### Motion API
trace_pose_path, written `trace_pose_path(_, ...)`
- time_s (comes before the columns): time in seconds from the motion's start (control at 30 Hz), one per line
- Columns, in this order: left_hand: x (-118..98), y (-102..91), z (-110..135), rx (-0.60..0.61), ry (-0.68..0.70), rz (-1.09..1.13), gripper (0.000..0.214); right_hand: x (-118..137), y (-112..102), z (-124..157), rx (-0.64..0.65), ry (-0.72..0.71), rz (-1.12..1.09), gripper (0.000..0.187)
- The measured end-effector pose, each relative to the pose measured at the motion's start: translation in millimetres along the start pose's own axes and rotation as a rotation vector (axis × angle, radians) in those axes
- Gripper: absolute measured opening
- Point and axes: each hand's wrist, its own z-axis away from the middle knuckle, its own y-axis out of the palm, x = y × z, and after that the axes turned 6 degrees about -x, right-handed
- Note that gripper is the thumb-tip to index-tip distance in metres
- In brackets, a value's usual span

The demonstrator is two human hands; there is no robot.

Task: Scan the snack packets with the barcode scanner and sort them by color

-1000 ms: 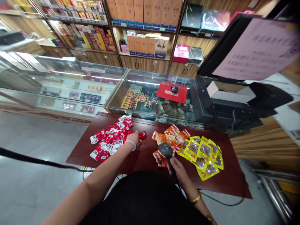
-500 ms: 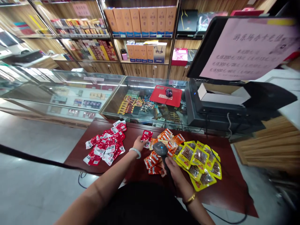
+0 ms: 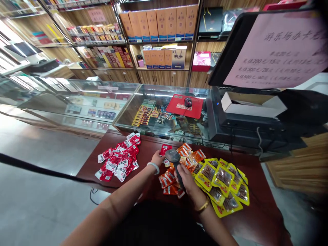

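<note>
My left hand [image 3: 156, 158] pinches a small red snack packet [image 3: 165, 149] and holds it up just in front of the scanner. My right hand [image 3: 186, 181] grips the handle of a dark barcode scanner [image 3: 173, 156], whose head points at that packet. Both hands hover over a pile of orange packets [image 3: 186, 158] in the middle of a dark red wooden table [image 3: 151, 147]. A pile of red packets [image 3: 119, 161] lies to the left. Yellow packets [image 3: 222, 181] are spread out to the right.
Behind the table stands a glass display counter [image 3: 107, 102] with a red mouse pad [image 3: 182, 106] and a mouse [image 3: 188, 101] on it. A black monitor with a pink paper notice [image 3: 271, 51] rises at the right. Shelves of boxes [image 3: 159, 24] line the back wall.
My left hand took one red packet from the left pile and carried it right to the scanner. My right hand raised the scanner toward it.
</note>
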Motion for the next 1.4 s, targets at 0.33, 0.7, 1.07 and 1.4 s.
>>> trace_pose_path(0.33, 27.2, -74.9, -31.1, -0.111, 0.107, -0.236, 0.036, -25.1, 29.2, 6.6, -0.092, 0.067, -0.007, 0.049)
trace_pose_path(0.7, 59.8, -213.7, -41.7, -0.217, 0.114, -1.000, 0.054, -67.4, 97.7, 10.5, -0.051, 0.041, 0.125, 0.050)
trace_pose_path(1.07, 56.3, -217.3, -55.7, -0.046, 0.318, -0.990, 0.048, -70.2, 109.1, 23.4, -0.094, 0.022, 0.140, 0.055)
trace_pose_path(1.4, 37.0, -191.6, -46.6, -0.104, 0.419, -0.794, 0.026, -65.6, 102.4, 19.2, -0.121, 0.006, 0.162, 0.052)
